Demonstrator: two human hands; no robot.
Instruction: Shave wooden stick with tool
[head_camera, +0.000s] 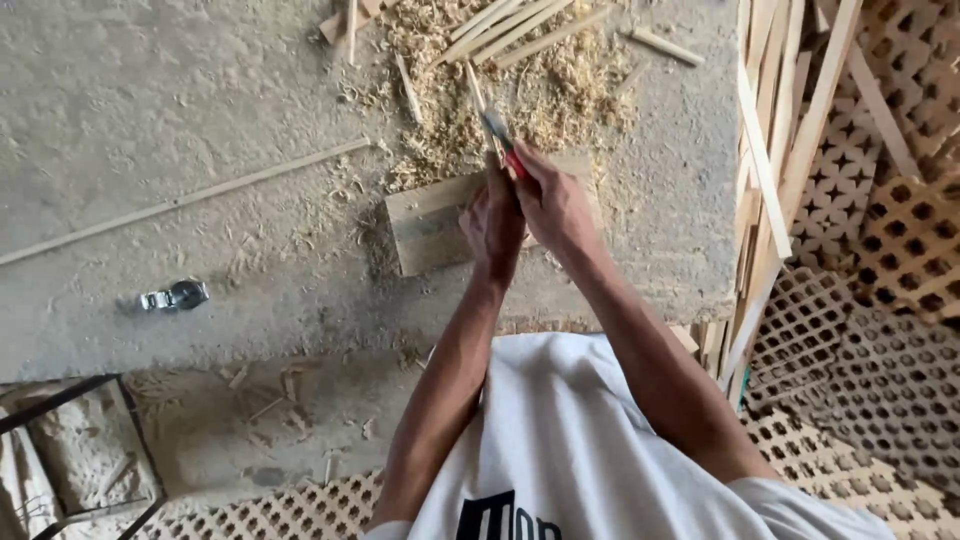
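Note:
My left hand (492, 222) grips a thin wooden stick (476, 95) that rests on a flat wooden board (425, 225) lying on the concrete floor. My right hand (555, 200) holds a red-handled knife (503, 143), its blade laid against the stick just above my left hand. Both hands are close together over the board's right part. Pale wood shavings (520, 100) are heaped just beyond the board, with several cut sticks (520, 30) lying on them.
A long thin stick (180, 200) lies slantwise on the floor at left, with a small metal object (175, 296) below it. Woven lattice panels (880, 230) and wooden slats (770, 170) stack at right. A black metal frame (75, 450) stands at bottom left.

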